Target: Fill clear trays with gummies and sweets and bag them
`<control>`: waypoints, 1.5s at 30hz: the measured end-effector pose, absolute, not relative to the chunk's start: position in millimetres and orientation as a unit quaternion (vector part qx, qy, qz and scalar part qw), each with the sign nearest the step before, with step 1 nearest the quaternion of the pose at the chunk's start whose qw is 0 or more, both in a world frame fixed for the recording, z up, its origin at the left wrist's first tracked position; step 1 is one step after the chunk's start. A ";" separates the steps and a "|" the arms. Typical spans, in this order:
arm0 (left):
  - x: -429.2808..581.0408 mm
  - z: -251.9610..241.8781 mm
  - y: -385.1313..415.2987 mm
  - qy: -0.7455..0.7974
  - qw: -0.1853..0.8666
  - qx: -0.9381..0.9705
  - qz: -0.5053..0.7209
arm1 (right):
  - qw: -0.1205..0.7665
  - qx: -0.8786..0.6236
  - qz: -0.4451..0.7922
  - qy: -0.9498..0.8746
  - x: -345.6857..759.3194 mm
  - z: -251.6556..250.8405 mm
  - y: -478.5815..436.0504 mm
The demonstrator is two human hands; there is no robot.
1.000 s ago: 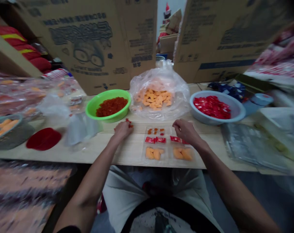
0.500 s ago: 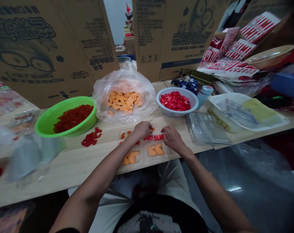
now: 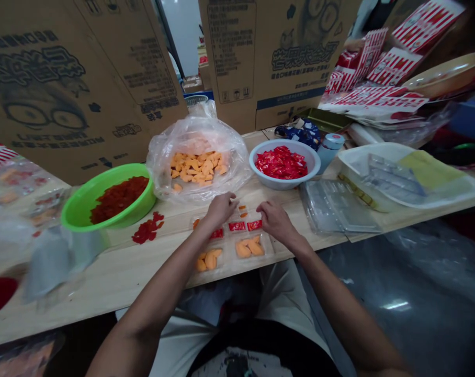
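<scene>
My left hand (image 3: 221, 210) curls over the upper left of a clear compartment tray (image 3: 230, 246), and my right hand (image 3: 275, 221) rests at its upper right, fingers bent down near small red packets (image 3: 245, 226). Neither hand shows clearly whether it grips anything. Small orange bits (image 3: 242, 211) lie in the tray's top row, and orange pieces (image 3: 210, 259) fill the lower compartments. Behind stand a green bowl (image 3: 84, 214) of dark red pieces (image 3: 120, 199), a clear bag of orange pieces (image 3: 196, 167), and a white bowl (image 3: 284, 180) of red packets (image 3: 281, 163).
Loose dark red pieces (image 3: 147, 229) lie on the light wooden table (image 3: 104, 293). Stacked clear trays (image 3: 335, 207) and a white tray (image 3: 410, 178) sit to the right. Cardboard boxes (image 3: 272, 57) stand behind; red-and-white striped packets (image 3: 374, 94) are piled at upper right.
The view has swung right since the oldest frame. My hands have drawn closer over the tray's upper row, and a small pile of dark red pieces now lies on the table.
</scene>
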State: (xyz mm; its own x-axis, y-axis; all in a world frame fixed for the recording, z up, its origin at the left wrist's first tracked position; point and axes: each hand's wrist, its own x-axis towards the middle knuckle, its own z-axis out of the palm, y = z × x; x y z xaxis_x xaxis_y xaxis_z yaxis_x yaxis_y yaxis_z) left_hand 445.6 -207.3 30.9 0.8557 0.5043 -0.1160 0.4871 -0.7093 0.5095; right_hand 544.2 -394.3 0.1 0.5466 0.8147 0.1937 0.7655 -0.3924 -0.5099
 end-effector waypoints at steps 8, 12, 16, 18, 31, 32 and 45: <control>430.2 24.7 -191.2 0.333 0.498 0.801 0.009 | 0.267 -0.824 0.073 -0.495 545.2 -6.1 -376.4; 430.2 23.0 -196.1 0.269 0.495 0.826 -0.007 | 0.267 -0.816 0.072 -0.508 545.8 -7.9 -367.5; 429.3 27.2 -192.5 0.244 0.447 0.860 -0.011 | 0.259 -0.821 0.077 -0.504 549.0 -6.9 -363.6; 428.7 28.7 -188.0 0.272 0.400 0.876 -0.006 | 0.251 -0.825 0.079 -0.500 549.6 -5.9 -361.5; 426.4 30.0 -204.6 0.214 0.237 0.947 -0.041 | 0.172 -0.832 0.121 -0.514 531.4 7.4 -335.9; 425.6 30.0 -205.1 0.211 0.231 0.949 -0.042 | 0.169 -0.832 0.120 -0.514 530.8 7.3 -336.3; 421.9 19.0 -194.6 0.169 0.276 0.944 -0.066 | 0.183 -0.835 0.116 -0.506 530.5 2.1 -338.5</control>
